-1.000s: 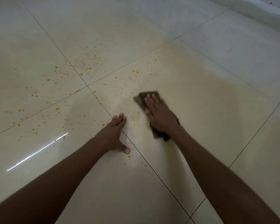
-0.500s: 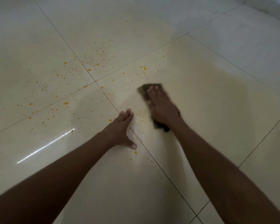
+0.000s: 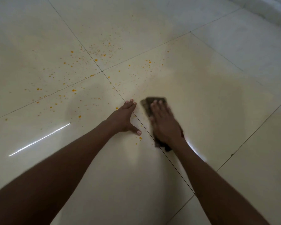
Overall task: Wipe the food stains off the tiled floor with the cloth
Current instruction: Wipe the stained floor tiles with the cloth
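A dark brown cloth [image 3: 148, 103] lies flat on the cream tiled floor [image 3: 217, 98], just right of a grout line. My right hand [image 3: 165, 122] presses on it with straight fingers and covers most of it; its far edge and a near corner stick out. My left hand [image 3: 124, 118] rests flat on the floor right beside it, fingers together, thumb spread. Orange food stains [image 3: 104, 54] speckle the tiles ahead and to the left, and a few specks [image 3: 140, 138] lie by my left thumb.
Dark grout lines cross near the stains [image 3: 102, 71]. A pale raised ledge or wall base [image 3: 266, 12] runs along the far right corner. A bright light streak [image 3: 39, 140] reflects on the glossy tile at the left.
My right hand has slid the cloth back toward me and closer to my left hand. My left hand has stayed planted on the floor while the view shifted.
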